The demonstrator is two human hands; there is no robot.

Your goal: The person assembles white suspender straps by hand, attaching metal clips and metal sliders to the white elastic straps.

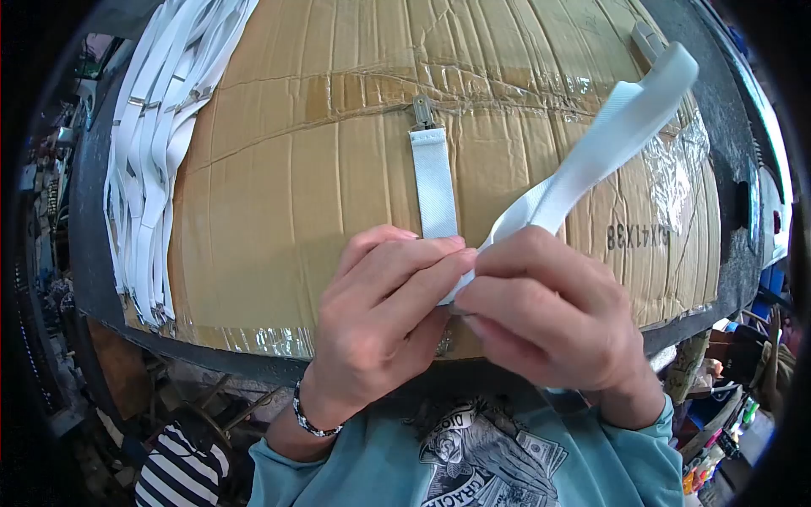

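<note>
A white elastic strap (434, 182) with a metal clip (423, 111) at its far end lies on the cardboard in front of me. My left hand (389, 304) pinches the strap's near part between thumb and fingers. Close beside it, fingertips almost touching, my right hand (549, 308) is closed on the same white strapping. From there a long loop of strap (600, 139) rises and bends over to the upper right. What lies between the fingertips of both hands is mostly hidden.
Flattened cardboard (279, 211) with clear tape covers the dark table (93, 245). A bundle of white straps with metal clips (156, 160) hangs along the left side. At the upper right lies a small grey object (649, 42). Black-and-white striped fabric (180, 469) shows at lower left.
</note>
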